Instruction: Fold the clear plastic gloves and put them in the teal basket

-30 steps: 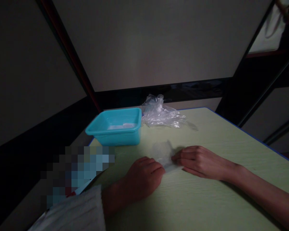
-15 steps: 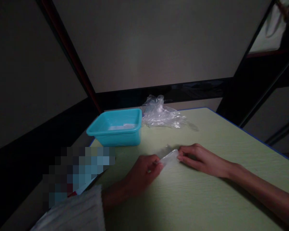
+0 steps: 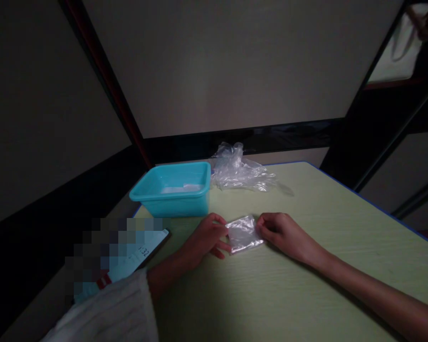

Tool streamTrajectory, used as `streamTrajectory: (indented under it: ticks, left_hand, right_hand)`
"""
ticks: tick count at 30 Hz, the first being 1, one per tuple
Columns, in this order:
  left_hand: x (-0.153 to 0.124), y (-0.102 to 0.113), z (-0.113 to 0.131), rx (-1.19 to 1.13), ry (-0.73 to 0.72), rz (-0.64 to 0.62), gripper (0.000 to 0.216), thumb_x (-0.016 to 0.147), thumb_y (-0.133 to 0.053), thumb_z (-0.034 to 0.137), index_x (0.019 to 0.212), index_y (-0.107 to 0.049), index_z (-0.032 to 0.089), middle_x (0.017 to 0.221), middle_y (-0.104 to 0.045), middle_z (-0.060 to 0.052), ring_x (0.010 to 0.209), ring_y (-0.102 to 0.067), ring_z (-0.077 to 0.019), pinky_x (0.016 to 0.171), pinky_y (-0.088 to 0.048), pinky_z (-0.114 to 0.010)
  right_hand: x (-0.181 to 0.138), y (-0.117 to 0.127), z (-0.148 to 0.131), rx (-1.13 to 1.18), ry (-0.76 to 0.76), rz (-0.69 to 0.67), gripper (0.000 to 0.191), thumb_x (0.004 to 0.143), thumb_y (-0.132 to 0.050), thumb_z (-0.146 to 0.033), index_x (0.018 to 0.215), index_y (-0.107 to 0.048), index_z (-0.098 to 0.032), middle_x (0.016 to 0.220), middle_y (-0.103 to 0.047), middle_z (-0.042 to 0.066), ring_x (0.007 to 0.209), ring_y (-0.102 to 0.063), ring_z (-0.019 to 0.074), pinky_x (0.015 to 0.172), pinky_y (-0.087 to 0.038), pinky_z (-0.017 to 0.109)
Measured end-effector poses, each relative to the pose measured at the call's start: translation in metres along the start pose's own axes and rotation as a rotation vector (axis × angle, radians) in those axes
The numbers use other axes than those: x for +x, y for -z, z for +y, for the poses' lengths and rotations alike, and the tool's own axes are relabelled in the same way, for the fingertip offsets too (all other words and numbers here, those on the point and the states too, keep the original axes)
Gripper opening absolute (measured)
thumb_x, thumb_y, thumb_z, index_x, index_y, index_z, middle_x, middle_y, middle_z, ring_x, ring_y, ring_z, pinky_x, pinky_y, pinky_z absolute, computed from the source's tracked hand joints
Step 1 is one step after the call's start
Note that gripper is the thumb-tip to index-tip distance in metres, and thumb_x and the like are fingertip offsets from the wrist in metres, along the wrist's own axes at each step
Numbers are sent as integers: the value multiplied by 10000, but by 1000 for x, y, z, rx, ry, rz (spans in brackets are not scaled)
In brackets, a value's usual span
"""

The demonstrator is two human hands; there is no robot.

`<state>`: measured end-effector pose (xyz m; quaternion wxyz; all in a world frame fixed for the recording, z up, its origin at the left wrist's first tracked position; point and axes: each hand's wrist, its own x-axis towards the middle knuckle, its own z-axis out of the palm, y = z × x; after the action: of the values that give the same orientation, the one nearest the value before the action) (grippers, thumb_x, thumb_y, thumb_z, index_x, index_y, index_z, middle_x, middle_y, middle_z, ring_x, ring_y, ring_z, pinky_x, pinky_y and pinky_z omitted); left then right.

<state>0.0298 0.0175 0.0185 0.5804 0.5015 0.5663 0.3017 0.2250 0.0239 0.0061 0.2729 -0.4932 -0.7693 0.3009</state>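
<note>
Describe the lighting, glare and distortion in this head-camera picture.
Head view: dim overall, with deep shadow at the left edge and lower corners; the clear plastic piece held between the left hand and right hand shows soft glare, as does the crumpled plastic pile; wide-angle lens bends the wall lines; a pixelated patch covers the phone beside the blue tub.

dim, underexposed wide-angle view with bowed edges, dark corners, soft shadows and a pixelated patch at lower left.
</note>
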Motion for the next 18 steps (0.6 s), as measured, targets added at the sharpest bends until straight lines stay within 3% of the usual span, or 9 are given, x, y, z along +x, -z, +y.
streamTrajectory:
  ticks: [7,11,16,18]
  left_hand:
    - [-6,0,4,2,-14,-5,206,760,-527,183,892,-369,190,743,-605,25,575,-677,-146,316,-346,-115]
    - [-7,-1,3,12,-35,21,153,790,-480,135,877,-366,188,759,-598,27,575,-678,-132,290,-311,-104]
    - [-1,0,-2,12,-21,34,123,808,-430,117,869,-356,193,748,-580,31,555,-675,-136,273,-307,-116]
    - [0,0,-4,9,-27,32,122,808,-430,129,875,-354,197,759,-584,27,567,-678,-143,280,-317,-121]
  right_hand:
    - [0,-3,-2,-48,-42,70,69,718,-435,-142,725,-488,-184,540,-547,-5,482,-489,139,456,-328,229]
    - [-2,-3,-1,-199,-13,105,127,740,-443,-112,840,-484,-179,539,-560,-23,467,-507,143,473,-352,238]
    - [-9,-3,-4,-435,286,113,172,847,-408,-174,883,-571,-133,801,-627,106,723,-600,214,648,-483,337]
    - [-12,-5,-9,-468,417,40,263,884,-415,-239,1031,-580,-97,1003,-627,167,927,-594,254,805,-484,408]
